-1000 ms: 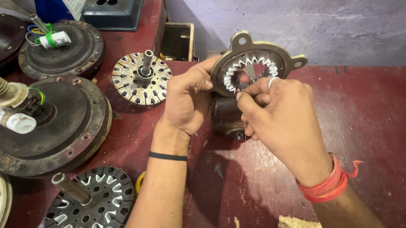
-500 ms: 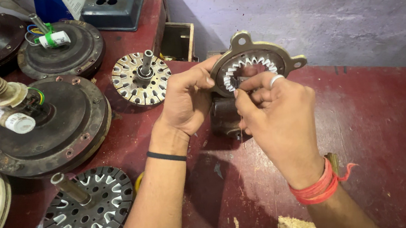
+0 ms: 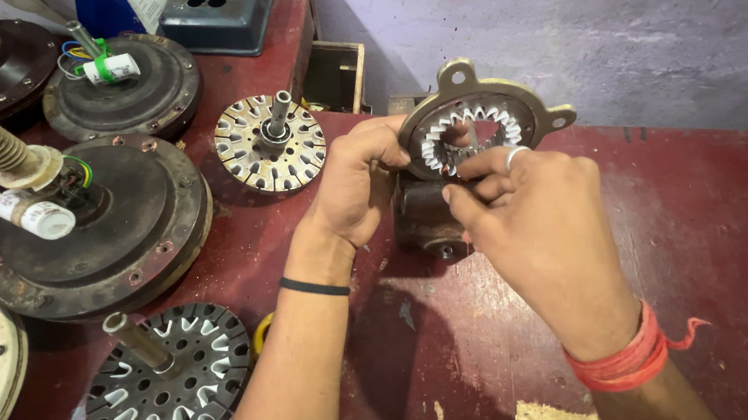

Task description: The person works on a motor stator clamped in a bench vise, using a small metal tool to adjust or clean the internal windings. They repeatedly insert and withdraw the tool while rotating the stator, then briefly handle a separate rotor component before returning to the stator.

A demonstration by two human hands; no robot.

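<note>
A round brown metal motor housing with lugs on its rim and a toothed ring lined in white [image 3: 477,130] is held upright above the red painted desk [image 3: 719,229], near the middle of the view. The left hand [image 3: 355,184] is closed on its rim at nine o'clock. The right hand [image 3: 537,221], wearing a ring and red thread at the wrist, is pinched at the toothed ring from five o'clock; what lies between its fingertips cannot be told. A dark metal block [image 3: 426,223] is seen just below the housing. At ten o'clock a pale slotted rotor disc with a shaft [image 3: 270,147] lies on the desk. At nine o'clock a large dark round motor body with coloured wires [image 3: 98,225] rests, and at seven o'clock a black slotted stator disc with a shaft [image 3: 168,382].
</note>
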